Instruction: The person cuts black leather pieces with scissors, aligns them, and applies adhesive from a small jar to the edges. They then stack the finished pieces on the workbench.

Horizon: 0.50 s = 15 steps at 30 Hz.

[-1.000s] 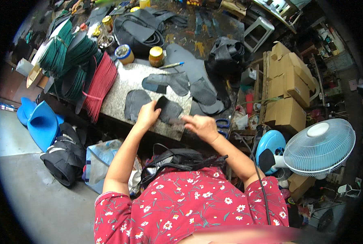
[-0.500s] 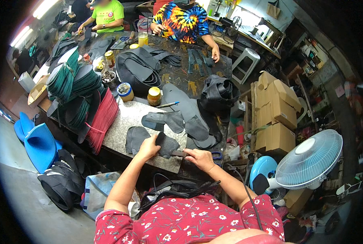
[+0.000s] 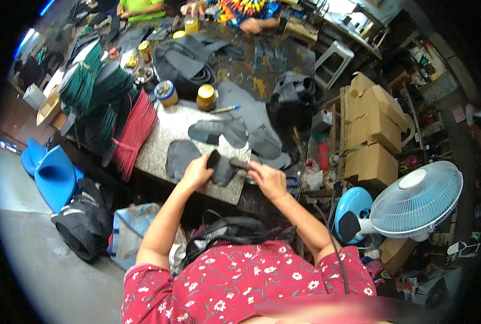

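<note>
My left hand (image 3: pixel 198 171) is closed on the folded-up edge of a dark grey shoe-upper piece (image 3: pixel 226 173) lying on a pale speckled board (image 3: pixel 162 127). In my right hand (image 3: pixel 270 181) is a short dark brown tool (image 3: pixel 239 162), its end at the piece's right side; its exact kind is unclear. The left lobe of the grey material (image 3: pixel 182 155) spreads flat beside my left fingers. Just beyond my hands lie more cut grey pieces (image 3: pixel 219 131). A blue pen (image 3: pixel 227 108) and two yellowish glue jars (image 3: pixel 206 98) stand or lie at the board's far edge.
Green-edged bundles (image 3: pixel 84 75) and a red strip bundle (image 3: pixel 135 132) are stacked at the left. Blue-handled scissors (image 3: pixel 292 183) lie by the table's right edge. Cardboard boxes (image 3: pixel 378 129) and a fan (image 3: pixel 415 200) stand at right. Two co-workers sit across the table.
The view has tipped, so the table sits higher in it. My right hand's tool has moved up along the grey piece. Across the table, a co-worker's hand now reaches over a jar.
</note>
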Each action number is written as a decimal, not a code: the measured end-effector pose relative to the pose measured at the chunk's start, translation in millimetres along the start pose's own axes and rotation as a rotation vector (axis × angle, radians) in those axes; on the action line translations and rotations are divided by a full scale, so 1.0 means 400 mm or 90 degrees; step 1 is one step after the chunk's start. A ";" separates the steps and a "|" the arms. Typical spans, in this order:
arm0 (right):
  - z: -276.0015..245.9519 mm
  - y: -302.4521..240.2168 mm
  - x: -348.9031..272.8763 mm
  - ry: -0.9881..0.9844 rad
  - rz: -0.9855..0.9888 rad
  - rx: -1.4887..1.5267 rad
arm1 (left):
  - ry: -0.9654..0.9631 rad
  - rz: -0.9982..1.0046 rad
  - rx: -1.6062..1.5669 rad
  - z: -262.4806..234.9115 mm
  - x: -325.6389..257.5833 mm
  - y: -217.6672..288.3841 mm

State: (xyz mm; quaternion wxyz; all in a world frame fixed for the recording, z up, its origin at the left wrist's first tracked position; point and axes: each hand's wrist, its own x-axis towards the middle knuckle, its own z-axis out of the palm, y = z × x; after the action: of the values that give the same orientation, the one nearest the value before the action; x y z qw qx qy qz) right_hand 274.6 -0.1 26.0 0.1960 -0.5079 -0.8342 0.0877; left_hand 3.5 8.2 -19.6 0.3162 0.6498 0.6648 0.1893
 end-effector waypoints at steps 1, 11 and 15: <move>0.000 -0.006 -0.005 -0.019 -0.003 0.018 | 0.009 -0.005 -0.010 0.006 -0.005 0.001; 0.029 0.043 0.009 0.047 0.026 0.075 | 0.152 0.116 -0.054 -0.011 -0.025 -0.005; 0.001 0.074 0.005 0.028 0.145 0.154 | 0.117 -0.025 0.082 -0.165 -0.030 -0.020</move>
State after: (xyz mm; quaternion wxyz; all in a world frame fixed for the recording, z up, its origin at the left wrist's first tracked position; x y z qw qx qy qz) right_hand 297.8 15.5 15.8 0.2627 -0.5738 -0.7501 0.1978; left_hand -47.1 6.3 25.2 0.2150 0.6358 0.7143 0.1985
